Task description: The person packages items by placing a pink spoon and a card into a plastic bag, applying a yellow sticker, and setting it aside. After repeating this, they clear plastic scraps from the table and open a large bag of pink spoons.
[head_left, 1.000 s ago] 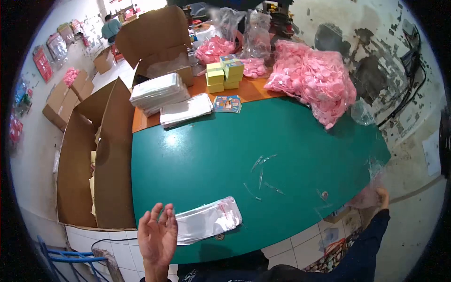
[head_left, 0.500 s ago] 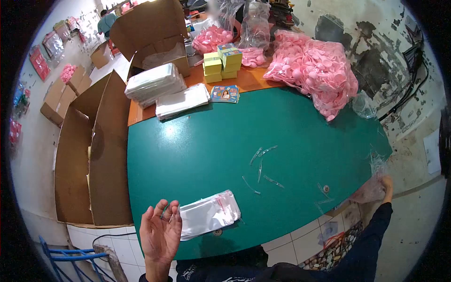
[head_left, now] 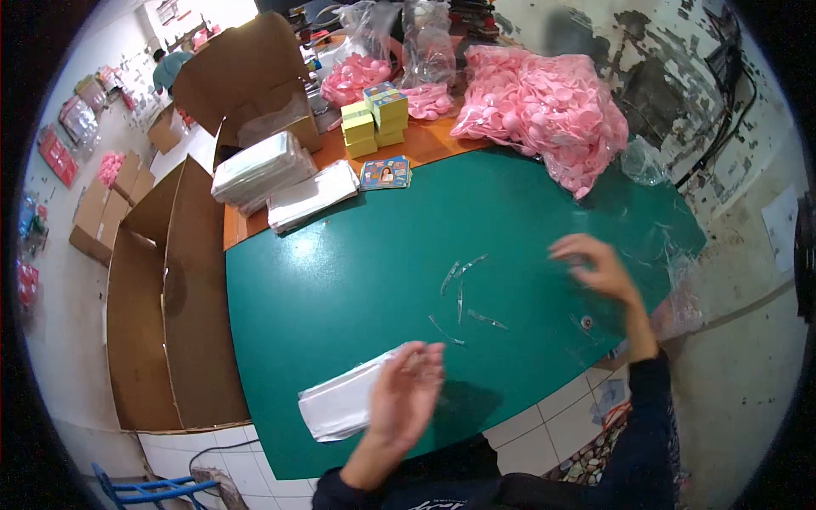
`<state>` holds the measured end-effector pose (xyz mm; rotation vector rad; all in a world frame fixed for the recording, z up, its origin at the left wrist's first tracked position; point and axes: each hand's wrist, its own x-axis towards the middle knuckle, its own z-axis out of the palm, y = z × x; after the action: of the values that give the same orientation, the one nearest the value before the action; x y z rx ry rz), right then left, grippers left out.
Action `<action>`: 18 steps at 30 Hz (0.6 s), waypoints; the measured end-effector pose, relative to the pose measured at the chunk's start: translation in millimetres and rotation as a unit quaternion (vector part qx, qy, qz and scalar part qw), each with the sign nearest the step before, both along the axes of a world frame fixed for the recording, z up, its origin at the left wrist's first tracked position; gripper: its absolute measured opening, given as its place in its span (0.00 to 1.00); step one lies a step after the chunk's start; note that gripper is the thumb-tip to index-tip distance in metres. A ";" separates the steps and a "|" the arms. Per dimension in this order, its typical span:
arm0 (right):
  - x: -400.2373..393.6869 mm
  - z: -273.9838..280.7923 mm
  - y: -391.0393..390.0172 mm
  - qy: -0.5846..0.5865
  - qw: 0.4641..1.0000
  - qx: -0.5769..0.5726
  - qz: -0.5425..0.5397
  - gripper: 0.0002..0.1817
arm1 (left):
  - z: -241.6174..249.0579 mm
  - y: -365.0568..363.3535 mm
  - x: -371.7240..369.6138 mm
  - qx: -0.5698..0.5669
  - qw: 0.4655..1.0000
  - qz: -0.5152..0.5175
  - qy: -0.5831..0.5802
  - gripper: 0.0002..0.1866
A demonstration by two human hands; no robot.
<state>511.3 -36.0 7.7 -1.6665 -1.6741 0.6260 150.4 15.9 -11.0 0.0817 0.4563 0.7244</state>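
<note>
My left hand (head_left: 406, 391) is raised over the right end of a stack of clear plastic bags (head_left: 340, 401), its fingers loosely bent and apart, with nothing visible in them. Part of the stack is hidden behind it. Above the right side of the green table (head_left: 357, 272) hovers my right hand (head_left: 599, 270), blurred, with thumb and fingers apart and nothing visible between them. Several thin clear plastic strips (head_left: 461, 302) lie scattered between the two hands. Crumpled clear plastic (head_left: 682, 293) hangs at the table's right edge, behind my right forearm.
Pink spoon-like pieces fill a large clear bag (head_left: 544, 115) at the back right. Yellow-sided card stacks (head_left: 374, 119), loose printed cards (head_left: 385, 173) and packs of white sheets (head_left: 263, 166) stand at the back. An open cardboard box (head_left: 200, 297) borders the left edge. Far off is a person (head_left: 170, 70).
My right hand has left the crumpled plastic at the right edge and come inward over the table. My left hand has moved right across the bag stack. The view has shifted slightly.
</note>
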 end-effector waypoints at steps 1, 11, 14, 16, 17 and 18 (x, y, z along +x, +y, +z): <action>-16.8 -19.3 24.7 -0.013 0.997 0.020 0.069 0.19 | -7.6 -8.8 16.0 -0.042 0.999 -0.006 -0.002 0.11; -141.8 -64.6 30.5 -0.184 0.950 0.093 0.233 0.21 | -32.3 -43.0 20.4 -0.039 0.998 -0.054 0.021 0.12; -103.9 -60.9 -0.9 -0.209 0.950 0.074 0.221 0.20 | -33.2 -38.3 23.7 -0.020 0.997 -0.056 0.052 0.12; -53.7 -65.5 -23.4 -0.277 0.958 0.067 -0.002 0.22 | -18.1 -36.5 32.9 -0.012 0.995 -0.058 0.075 0.12; -35.3 -60.1 -39.2 -0.319 0.943 0.059 -0.070 0.23 | -17.6 -36.3 36.1 0.050 0.991 -0.078 0.099 0.18; -29.2 -46.6 -48.9 -0.359 0.922 0.053 -0.137 0.24 | -16.9 -34.9 40.5 0.079 0.987 -0.077 0.115 0.20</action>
<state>482.1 -84.8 -38.9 -2.1454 -1.8422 -0.2562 190.9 -19.1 -27.9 0.3489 0.6063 0.5991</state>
